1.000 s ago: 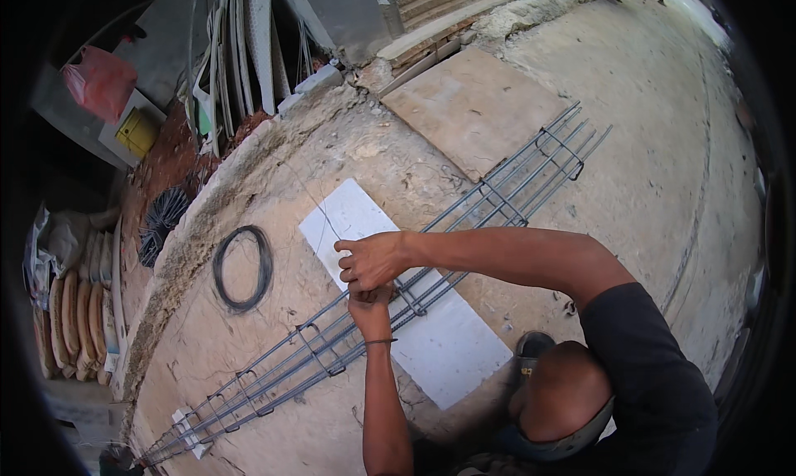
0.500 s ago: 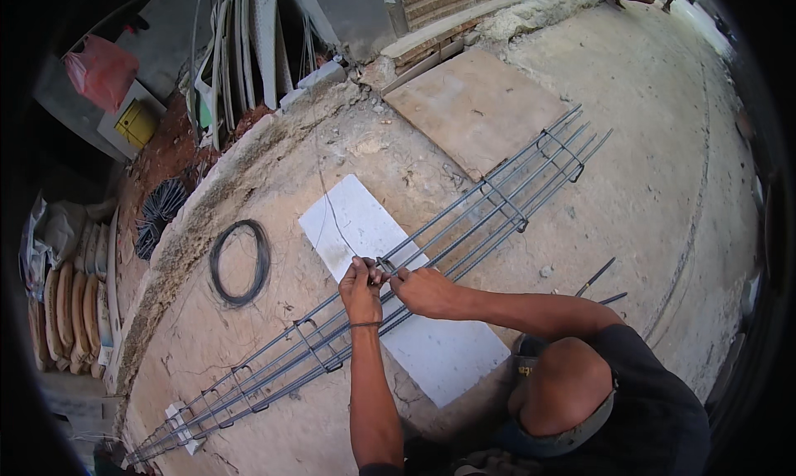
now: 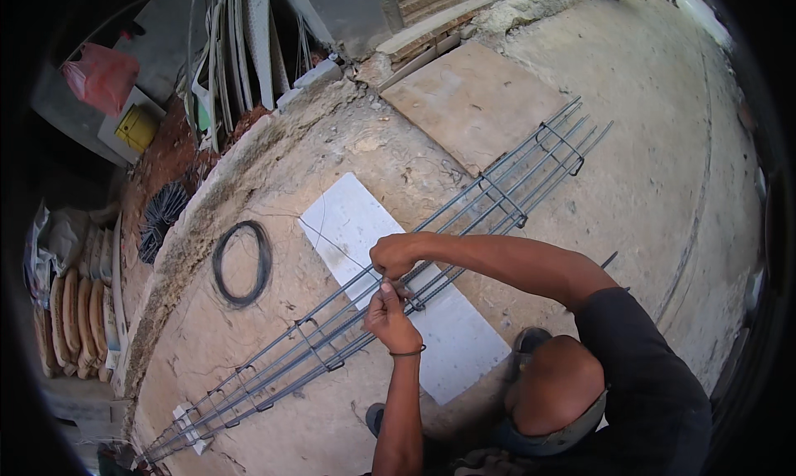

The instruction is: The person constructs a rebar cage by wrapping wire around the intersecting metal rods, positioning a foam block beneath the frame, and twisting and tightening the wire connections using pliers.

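Note:
A long cage of steel reinforcing bars (image 3: 311,341), joined by square stirrups, runs slantwise from lower left to upper right. At its middle, my right hand (image 3: 400,255) reaches over the top bar, fingers closed on a thin dark wire (image 3: 336,242) that trails toward the upper left. Just below, my left hand (image 3: 392,317) comes up between the bars with its fingertips pinched close to the right hand's. What the left fingertips hold is too small to make out. Under the cage lies a white board (image 3: 456,343), partly covered by bars and hands.
A coil of dark wire (image 3: 241,264) lies left of the board. A square tan panel (image 3: 477,103) lies by the cage's far end. A rough concrete ledge (image 3: 199,235) curves along the left, with stacked sacks (image 3: 79,323) beyond. A white block (image 3: 191,429) sits under the cage's lower end.
My right hand has moved up and left over the top bar, while my left hand has dropped lower and to the right. The loose wire's end has swung down and left.

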`<action>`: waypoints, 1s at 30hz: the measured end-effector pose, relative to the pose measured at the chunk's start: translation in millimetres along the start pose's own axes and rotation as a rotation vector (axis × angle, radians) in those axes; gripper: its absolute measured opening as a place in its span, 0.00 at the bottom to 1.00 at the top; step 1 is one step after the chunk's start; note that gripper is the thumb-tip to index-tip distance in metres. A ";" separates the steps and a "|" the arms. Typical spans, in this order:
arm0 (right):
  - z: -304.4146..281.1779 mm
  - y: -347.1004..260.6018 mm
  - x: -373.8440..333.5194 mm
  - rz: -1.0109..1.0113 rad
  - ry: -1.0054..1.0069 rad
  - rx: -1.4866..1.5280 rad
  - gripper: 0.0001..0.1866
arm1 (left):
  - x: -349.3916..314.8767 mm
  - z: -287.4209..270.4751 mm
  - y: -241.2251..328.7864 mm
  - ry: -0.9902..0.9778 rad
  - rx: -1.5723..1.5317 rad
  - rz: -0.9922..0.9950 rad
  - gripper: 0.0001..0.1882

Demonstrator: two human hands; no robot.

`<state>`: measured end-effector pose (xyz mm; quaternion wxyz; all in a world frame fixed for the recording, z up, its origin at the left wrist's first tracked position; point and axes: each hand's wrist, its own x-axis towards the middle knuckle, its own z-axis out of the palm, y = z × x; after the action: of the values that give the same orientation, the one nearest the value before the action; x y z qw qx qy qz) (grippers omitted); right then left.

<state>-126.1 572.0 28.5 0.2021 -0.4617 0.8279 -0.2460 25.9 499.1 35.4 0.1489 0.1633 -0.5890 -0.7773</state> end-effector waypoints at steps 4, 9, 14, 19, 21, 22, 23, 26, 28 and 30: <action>-19.3 5.6 9.6 -0.106 -0.253 -0.093 0.09 | 23.9 16.2 11.4 -0.128 0.208 0.076 0.12; -21.1 24.4 -41.5 0.221 0.241 0.430 0.09 | 93.7 4.6 28.2 -0.400 0.304 -0.210 0.11; 16.7 -14.2 -84.8 0.282 0.349 0.320 0.09 | 125.4 -12.8 30.1 -0.392 0.494 -0.304 0.11; 52.2 -34.3 -96.7 0.347 0.603 0.382 0.07 | 108.2 -44.1 19.0 -0.934 0.764 0.212 0.09; 58.3 -43.6 -93.7 0.379 0.637 0.370 0.07 | 102.8 -44.1 23.9 -1.010 0.902 0.352 0.12; 59.1 -46.5 -94.4 0.409 0.671 0.355 0.07 | 101.7 -42.9 24.4 -1.081 1.037 0.500 0.16; 58.1 -47.7 -96.1 0.410 0.673 0.354 0.07 | 105.0 -39.5 29.5 -1.109 1.107 0.597 0.22; 55.0 -47.8 -103.8 0.424 0.706 0.367 0.08 | 116.4 -29.4 48.2 -1.261 1.292 0.516 0.25; 54.6 -43.4 -114.0 0.433 0.698 0.444 0.08 | 125.0 -27.8 45.6 -1.341 1.257 0.539 0.27; 56.1 -35.8 -125.4 0.436 0.697 0.462 0.08 | 133.1 -18.8 47.1 -1.529 1.340 0.777 0.25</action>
<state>-9.1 651.8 18.5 0.0565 -0.1097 0.8477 -0.5159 -84.3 414.0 65.6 -0.1407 -0.5131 -0.8415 -0.0939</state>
